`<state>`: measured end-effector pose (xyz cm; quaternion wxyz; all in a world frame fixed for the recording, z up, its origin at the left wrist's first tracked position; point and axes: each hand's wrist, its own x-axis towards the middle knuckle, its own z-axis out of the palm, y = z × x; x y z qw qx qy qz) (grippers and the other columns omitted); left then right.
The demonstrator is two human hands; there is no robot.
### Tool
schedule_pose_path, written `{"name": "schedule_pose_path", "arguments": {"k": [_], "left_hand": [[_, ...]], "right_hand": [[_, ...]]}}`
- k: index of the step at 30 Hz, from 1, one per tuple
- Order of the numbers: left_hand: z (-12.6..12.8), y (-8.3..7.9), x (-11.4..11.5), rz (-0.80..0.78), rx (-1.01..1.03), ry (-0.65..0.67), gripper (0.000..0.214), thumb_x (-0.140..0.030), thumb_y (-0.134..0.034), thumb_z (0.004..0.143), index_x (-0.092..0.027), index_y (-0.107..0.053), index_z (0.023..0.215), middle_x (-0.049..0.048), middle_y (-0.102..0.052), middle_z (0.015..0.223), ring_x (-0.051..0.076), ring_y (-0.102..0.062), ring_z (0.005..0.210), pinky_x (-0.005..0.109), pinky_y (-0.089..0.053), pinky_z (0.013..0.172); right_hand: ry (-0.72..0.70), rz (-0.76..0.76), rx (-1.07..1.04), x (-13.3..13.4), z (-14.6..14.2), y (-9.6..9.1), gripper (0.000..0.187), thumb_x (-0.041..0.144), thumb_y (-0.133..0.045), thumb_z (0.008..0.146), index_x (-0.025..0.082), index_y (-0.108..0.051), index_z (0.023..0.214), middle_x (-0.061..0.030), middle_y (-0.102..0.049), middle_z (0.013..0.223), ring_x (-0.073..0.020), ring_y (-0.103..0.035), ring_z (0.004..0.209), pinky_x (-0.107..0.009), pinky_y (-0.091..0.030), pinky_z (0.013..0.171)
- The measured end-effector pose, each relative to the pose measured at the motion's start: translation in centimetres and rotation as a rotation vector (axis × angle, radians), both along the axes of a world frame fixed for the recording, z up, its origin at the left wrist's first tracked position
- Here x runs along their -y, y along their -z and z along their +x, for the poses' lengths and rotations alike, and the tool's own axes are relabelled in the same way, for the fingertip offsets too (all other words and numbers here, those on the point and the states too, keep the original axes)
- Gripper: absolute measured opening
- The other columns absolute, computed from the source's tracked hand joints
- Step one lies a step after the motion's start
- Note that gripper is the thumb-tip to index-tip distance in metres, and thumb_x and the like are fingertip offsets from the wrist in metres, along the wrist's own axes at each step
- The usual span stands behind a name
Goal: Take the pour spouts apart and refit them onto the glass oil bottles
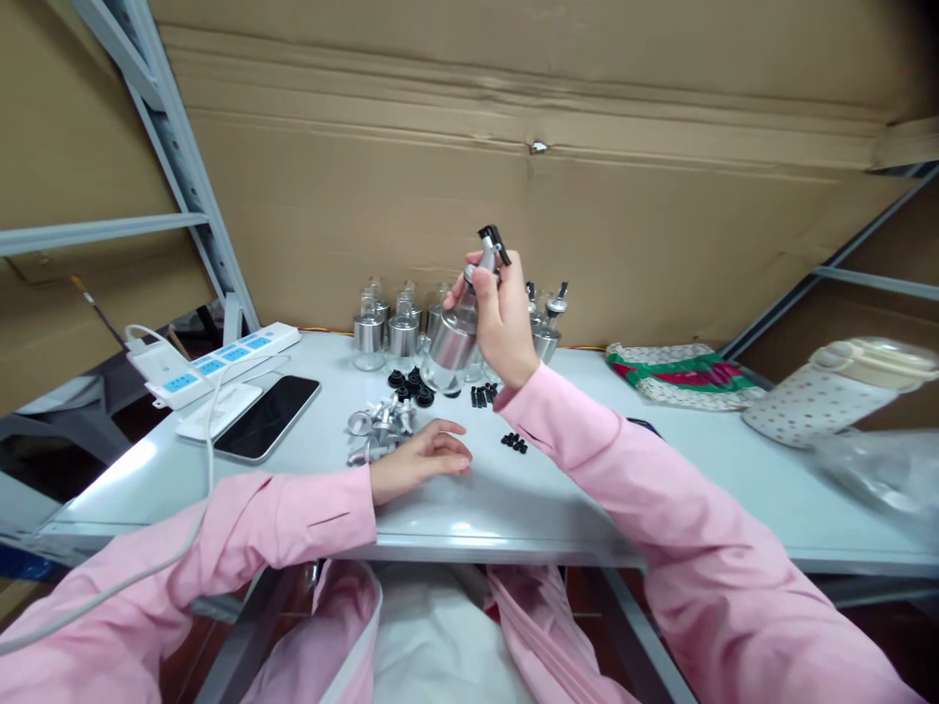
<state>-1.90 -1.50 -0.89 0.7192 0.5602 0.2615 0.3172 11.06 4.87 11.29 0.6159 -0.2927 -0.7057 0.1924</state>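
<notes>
My right hand (503,323) is raised above the table and closed round a small glass bottle with a silver collar and black pour spout (459,328), held tilted. My left hand (420,460) rests on the white table (514,499) with its fingers loosely curled, nothing visible in them. It lies just in front of a pile of silver metal spout parts (378,425). Small black stoppers (411,383) sit behind that pile. Tiny black pieces (514,443) lie near my right sleeve.
Several glass bottles with silver collars (385,328) stand at the back against a cardboard wall. A black phone (268,418), a white power strip (220,364) and a cable lie at left. A folded patterned cloth (671,374) and a dotted flask (836,391) lie at right.
</notes>
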Motion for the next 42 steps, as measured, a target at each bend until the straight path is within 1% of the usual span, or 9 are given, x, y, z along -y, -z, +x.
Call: {"name": "schedule_pose_path", "arguments": {"k": [10, 15, 22, 26, 29, 32, 34, 36, 42], "left_hand": [[0.1, -0.1, -0.1, 0.026, -0.031, -0.002, 0.043, -0.034, -0.071, 0.069, -0.015, -0.048, 0.101, 0.0014, -0.059, 0.082, 0.014, -0.062, 0.072, 0.031, -0.042, 0.072], [0.1, 0.1, -0.2, 0.026, -0.033, 0.024, 0.042, -0.031, -0.072, 0.067, -0.015, -0.050, 0.098, 0.0009, -0.060, 0.080, 0.013, -0.062, 0.070, 0.030, -0.042, 0.071], [0.3, 0.9, -0.7, 0.007, -0.014, 0.022, 0.043, -0.029, -0.075, 0.062, -0.014, -0.053, 0.096, 0.0007, -0.061, 0.078, 0.012, -0.062, 0.067, 0.028, -0.043, 0.067], [0.0, 0.3, -0.4, -0.008, -0.023, 0.049, 0.038, -0.024, -0.075, 0.063, -0.014, -0.055, 0.093, 0.0013, -0.061, 0.080, 0.012, -0.061, 0.070, 0.029, -0.043, 0.070], [-0.1, -0.2, -0.3, -0.013, -0.039, 0.075, 0.036, -0.024, -0.077, 0.062, -0.013, -0.056, 0.089, 0.0015, -0.061, 0.081, 0.011, -0.060, 0.071, 0.028, -0.043, 0.072], [-0.2, -0.4, -0.3, 0.019, -0.057, 0.099, 0.035, -0.024, -0.078, 0.060, -0.013, -0.057, 0.086, 0.0009, -0.062, 0.079, 0.011, -0.060, 0.071, 0.027, -0.042, 0.072], [-0.2, -0.3, -0.3, 0.042, -0.063, 0.109, 0.034, -0.024, -0.078, 0.060, -0.013, -0.058, 0.085, 0.0007, -0.062, 0.079, 0.011, -0.060, 0.071, 0.027, -0.042, 0.073], [-0.1, -0.2, -0.4, 0.048, -0.058, 0.108, 0.034, -0.025, -0.078, 0.060, -0.013, -0.058, 0.085, 0.0008, -0.062, 0.079, 0.011, -0.060, 0.071, 0.027, -0.042, 0.072], [-0.1, -0.2, -0.4, 0.049, -0.034, 0.106, 0.032, -0.026, -0.077, 0.061, -0.013, -0.058, 0.082, 0.0014, -0.062, 0.078, 0.011, -0.059, 0.069, 0.028, -0.043, 0.072]], "right_hand": [[0.267, -0.083, 0.024, -8.4, -1.0, 2.8, 0.028, 0.044, -0.031, 0.093, 0.020, -0.039, 0.105, -0.0074, -0.059, 0.099, -0.0166, -0.061, 0.082, -0.038, -0.044, 0.088], [0.251, -0.227, 0.014, -10.1, -1.5, 4.0, 0.017, 0.032, -0.035, 0.092, 0.018, -0.041, 0.100, -0.0081, -0.058, 0.099, -0.0157, -0.061, 0.078, -0.034, -0.044, 0.085], [0.259, -0.322, 0.071, -11.4, -1.4, 5.1, 0.025, 0.035, -0.036, 0.091, 0.016, -0.044, 0.105, -0.0079, -0.061, 0.095, -0.0182, -0.059, 0.089, -0.036, -0.040, 0.091], [0.341, -0.263, 0.108, -9.7, -1.7, 4.1, 0.044, 0.035, -0.051, 0.085, 0.009, -0.041, 0.120, -0.0180, -0.051, 0.120, -0.0223, -0.049, 0.113, -0.036, -0.035, 0.098], [0.471, -0.041, 0.146, -5.7, -1.8, 2.9, 0.050, 0.027, -0.057, 0.082, 0.008, -0.039, 0.126, -0.0203, -0.042, 0.130, -0.0232, -0.040, 0.123, -0.035, -0.033, 0.101], [0.273, 0.096, 0.540, -1.3, -1.4, 2.7, 0.026, 0.014, -0.050, 0.084, 0.015, -0.057, 0.109, -0.0118, -0.057, 0.113, -0.0205, -0.051, 0.109, -0.033, -0.038, 0.093], [0.142, -0.007, 0.854, 0.6, -0.9, 3.3, 0.019, 0.009, -0.051, 0.082, 0.017, -0.065, 0.092, -0.0073, -0.066, 0.095, -0.0199, -0.057, 0.094, -0.033, -0.040, 0.085], [0.153, -0.128, 1.055, 1.3, -0.6, 4.5, 0.013, 0.011, -0.058, 0.079, 0.017, -0.068, 0.082, -0.0067, -0.069, 0.088, -0.0221, -0.058, 0.091, -0.034, -0.038, 0.081], [0.148, -0.286, 1.095, 0.6, -1.0, 7.0, 0.017, 0.023, -0.069, 0.074, 0.017, -0.071, 0.090, -0.0064, -0.070, 0.096, -0.0214, -0.059, 0.092, -0.031, -0.037, 0.077]]}}
